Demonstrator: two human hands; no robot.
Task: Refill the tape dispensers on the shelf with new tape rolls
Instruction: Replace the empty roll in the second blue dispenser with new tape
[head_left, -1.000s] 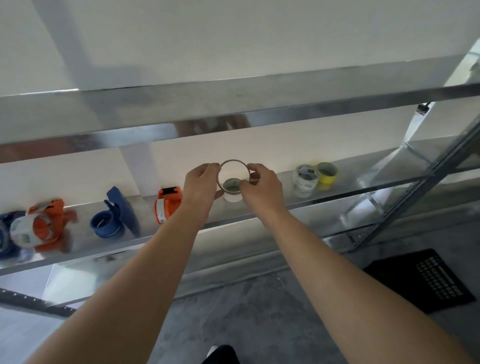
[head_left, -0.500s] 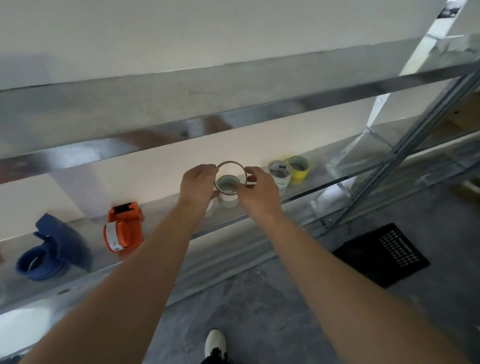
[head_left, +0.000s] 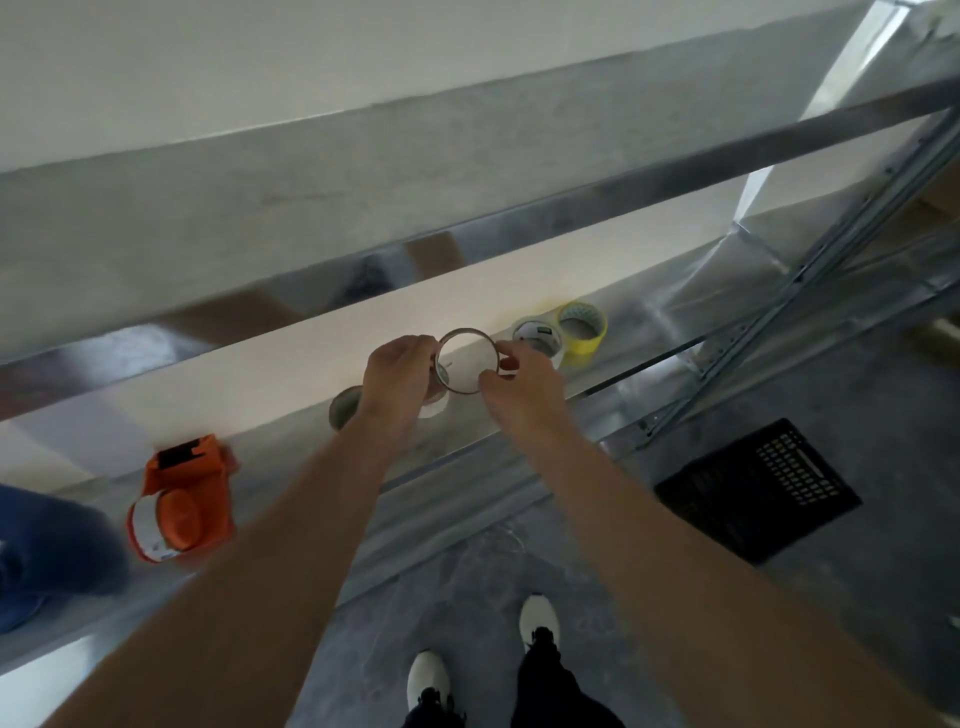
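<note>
I hold a thin ring (head_left: 467, 362) up over the shelf (head_left: 291, 447). My left hand (head_left: 402, 371) pinches one side and my right hand (head_left: 511, 376) pinches the other, so it stays steady. It looks like a used-up roll (only the hoop is left). New rolls, one clear (head_left: 540, 338) and one yellow (head_left: 584, 327), sit just beside my right hand. The orange dispenser (head_left: 182, 501) waits far to the left.
</note>
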